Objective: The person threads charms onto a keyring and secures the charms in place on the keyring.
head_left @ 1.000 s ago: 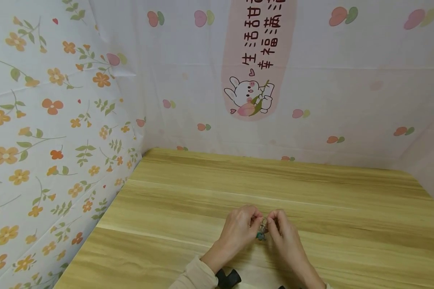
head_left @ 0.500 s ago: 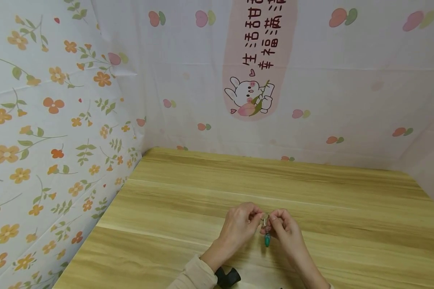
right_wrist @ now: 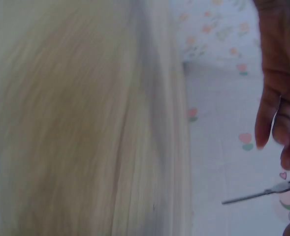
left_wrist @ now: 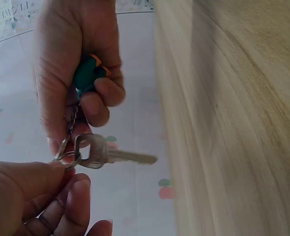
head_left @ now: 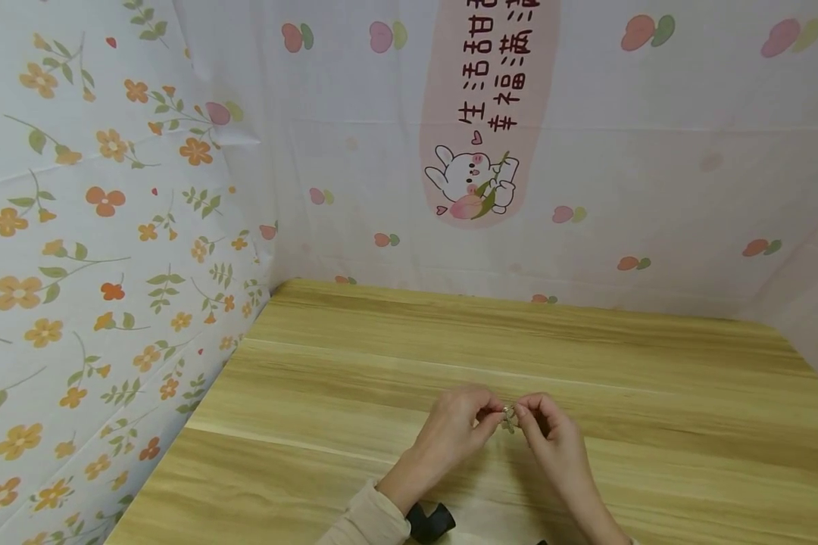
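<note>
Left hand (head_left: 453, 424) pinches the key ring (left_wrist: 71, 155); right hand (head_left: 554, 435) grips the green charm (left_wrist: 86, 76), its chain (left_wrist: 72, 119) running to the ring. Key (left_wrist: 106, 154) hangs above the table (head_left: 327, 363), well in from its far edge. Judgement: steady the ring firmly, chain slack, avoiding twist.

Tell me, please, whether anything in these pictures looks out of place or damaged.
One thing: the rabbit print on the backdrop lies on its side, ears pointing toward the head view's left edge. The key on its ring shows no obvious damage.
</note>
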### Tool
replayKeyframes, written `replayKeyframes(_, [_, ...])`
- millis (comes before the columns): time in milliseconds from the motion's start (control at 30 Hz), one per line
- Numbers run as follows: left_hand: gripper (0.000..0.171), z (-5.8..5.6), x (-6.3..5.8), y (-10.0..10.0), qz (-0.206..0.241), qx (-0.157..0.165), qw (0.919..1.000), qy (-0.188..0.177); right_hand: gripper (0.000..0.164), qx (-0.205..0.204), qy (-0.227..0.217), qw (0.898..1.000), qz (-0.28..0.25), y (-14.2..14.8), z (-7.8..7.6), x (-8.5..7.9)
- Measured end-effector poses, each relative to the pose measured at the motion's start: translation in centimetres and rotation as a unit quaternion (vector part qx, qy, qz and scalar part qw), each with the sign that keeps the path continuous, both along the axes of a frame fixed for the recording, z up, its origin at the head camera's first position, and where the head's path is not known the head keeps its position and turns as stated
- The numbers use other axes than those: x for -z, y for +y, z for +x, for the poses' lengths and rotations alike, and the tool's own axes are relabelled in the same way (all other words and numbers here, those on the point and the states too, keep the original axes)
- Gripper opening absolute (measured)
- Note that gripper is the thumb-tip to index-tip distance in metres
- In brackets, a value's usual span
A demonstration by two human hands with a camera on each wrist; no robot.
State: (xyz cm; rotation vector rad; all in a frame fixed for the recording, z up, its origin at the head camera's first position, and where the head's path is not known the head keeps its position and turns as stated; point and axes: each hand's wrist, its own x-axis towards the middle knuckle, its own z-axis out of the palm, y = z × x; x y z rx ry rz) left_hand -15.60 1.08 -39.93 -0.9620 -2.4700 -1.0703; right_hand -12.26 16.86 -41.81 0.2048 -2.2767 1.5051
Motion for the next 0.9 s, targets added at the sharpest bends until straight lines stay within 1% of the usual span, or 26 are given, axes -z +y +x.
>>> replayKeyframes(67, [0.003, 0.10, -0.16, -0.08, -0.016, 0.007, 0.9997, -0.016, 0.013, 0.013, 0.060, 0.997, 0.050, 0.03, -0.08, 0.18])
replayKeyframes(133, [0.003, 0.19, -0.32, -0.12, -0.022, 0.013, 0.9993, -0.028, 0.017, 0.020, 0.092, 0.993, 0.077, 0.01, -0.08, 0.29])
replayKeyframes(200, [0.004, 0.24, -0.45, -0.12, -0.023, 0.014, 0.9988, -0.041, 0.019, 0.026, 0.100, 0.991, 0.087, -0.03, -0.02, 0.37])
replayKeyframes(333, [0.005, 0.25, -0.49, -0.03, -0.022, 0.012, 0.9977, -0.063, 0.019, 0.029, 0.102, 0.990, 0.090, -0.13, 0.11, 0.52])
replayKeyframes(500, [0.005, 0.24, -0.46, 0.08, -0.029, 0.007, 0.9967, -0.076, 0.019, 0.033, 0.101, 0.991, 0.087, -0.18, 0.10, 0.86])
replayKeyframes(600, [0.006, 0.21, -0.39, 0.10, -0.030, 0.008, 0.9967, -0.075, 0.018, 0.036, 0.091, 0.993, 0.069, -0.14, 0.00, 1.04])
replayKeyframes(667, [0.006, 0.18, -0.37, 0.10, -0.027, 0.012, 0.9968, -0.075, 0.017, 0.039, 0.076, 0.995, 0.054, -0.09, -0.08, 1.07])
replayKeyframes(800, [0.007, 0.11, -0.32, 0.01, -0.020, 0.024, 0.9976, -0.062, 0.010, 0.038, 0.016, 0.999, 0.023, 0.08, -0.15, 0.88])
replayKeyframes(900, [0.006, 0.06, -0.26, -0.08, -0.020, 0.030, 0.9978, -0.056, 0.006, 0.020, -0.037, 0.999, -0.001, 0.27, -0.10, 0.74])
